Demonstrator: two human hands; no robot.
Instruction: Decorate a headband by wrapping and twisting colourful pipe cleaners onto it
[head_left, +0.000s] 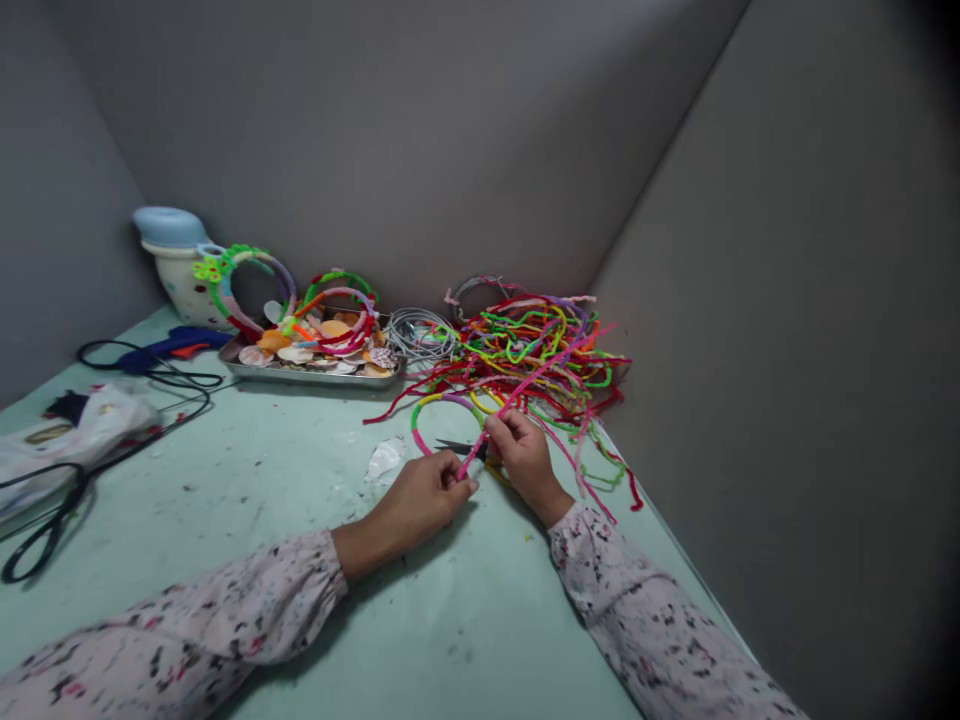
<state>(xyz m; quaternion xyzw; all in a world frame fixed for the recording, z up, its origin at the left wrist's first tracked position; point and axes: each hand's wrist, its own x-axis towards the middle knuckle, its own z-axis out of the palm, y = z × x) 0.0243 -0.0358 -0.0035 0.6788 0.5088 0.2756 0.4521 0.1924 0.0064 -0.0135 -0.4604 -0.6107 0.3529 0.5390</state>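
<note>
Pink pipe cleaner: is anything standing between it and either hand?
Nothing visible: the left hand pinches the pink pipe cleaner near its lower end, and the right hand holds it higher up. The scissors show behind it, not in between.

The person's left arm [187, 625] reaches in from the lower left and the right arm [656, 620] from the lower right, both sleeved to the wrist. The left hand [429, 490] has its back turned up, thumb and fingers pinched together. The right hand [526, 458], near it and slightly farther forward, curls its fingers inward in a similar pinch.
</note>
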